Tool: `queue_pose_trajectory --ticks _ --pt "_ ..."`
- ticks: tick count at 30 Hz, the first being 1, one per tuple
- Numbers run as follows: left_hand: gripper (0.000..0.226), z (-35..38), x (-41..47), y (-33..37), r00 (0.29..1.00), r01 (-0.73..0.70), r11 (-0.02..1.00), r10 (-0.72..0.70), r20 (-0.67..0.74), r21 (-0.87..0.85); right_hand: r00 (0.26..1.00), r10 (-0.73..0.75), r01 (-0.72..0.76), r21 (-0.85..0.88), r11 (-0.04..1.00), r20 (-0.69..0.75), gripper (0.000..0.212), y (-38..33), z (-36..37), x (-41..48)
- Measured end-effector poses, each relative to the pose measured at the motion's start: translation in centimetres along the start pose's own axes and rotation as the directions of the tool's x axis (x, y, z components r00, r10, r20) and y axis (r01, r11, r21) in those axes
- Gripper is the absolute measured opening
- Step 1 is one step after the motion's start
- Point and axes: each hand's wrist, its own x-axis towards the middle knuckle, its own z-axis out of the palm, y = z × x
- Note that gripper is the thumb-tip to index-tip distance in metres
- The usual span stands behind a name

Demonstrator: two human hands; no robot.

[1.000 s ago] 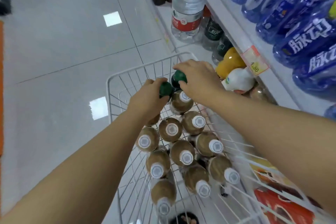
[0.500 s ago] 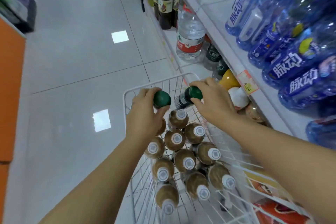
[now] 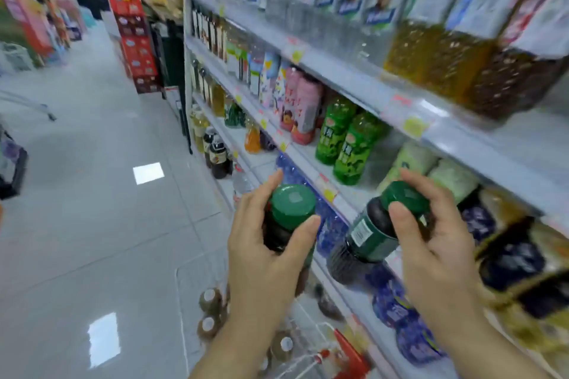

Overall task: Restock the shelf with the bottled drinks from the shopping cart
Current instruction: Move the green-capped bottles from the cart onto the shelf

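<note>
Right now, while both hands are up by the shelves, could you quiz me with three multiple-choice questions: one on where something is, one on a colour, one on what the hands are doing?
1. Where are the white-capped brown bottles?
A. Low down, beneath the hands, in the wire cart
B. On the top shelf
C. Across the aisle on the floor

2. What colour are the caps on the left bottle and the right bottle?
A. White
B. Green
C. Red

3. What are the left hand and the right hand doing?
A. Both are empty
B. They share one bottle
C. Each grips its own bottle

Answers:
1 A: the white caps show below the wrists, among the cart's wires.
2 B: both caps are plainly green.
3 C: the fingers of each hand curl round a separate dark bottle.
</note>
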Motion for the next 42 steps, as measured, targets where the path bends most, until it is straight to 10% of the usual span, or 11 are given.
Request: queue_pose_trajectory --ticks 12,23,42 --pt "0.037 14.9 -0.2 23.2 0.844 -0.371 0.803 0.501 0.191 -0.466 0.721 -0.415 0.311 -0.277 0.909 -0.555 0.018 -15.4 -20.4 -0.8" --pt "0.039 25.1 -7.9 23.2 0.757 -0.355 0.710 0.600 0.259 -0.608 0.360 -0.583 0.079 -0.599 0.797 -0.728 0.010 -13.8 -32.1 -9.0" --pt "0.039 33.8 -8.8 23.5 0.758 -0.031 0.864 0.348 0.551 -0.503 0.457 -0.437 -0.170 -0.558 0.812 -0.775 0.020 -7.2 -35.2 -4.9"
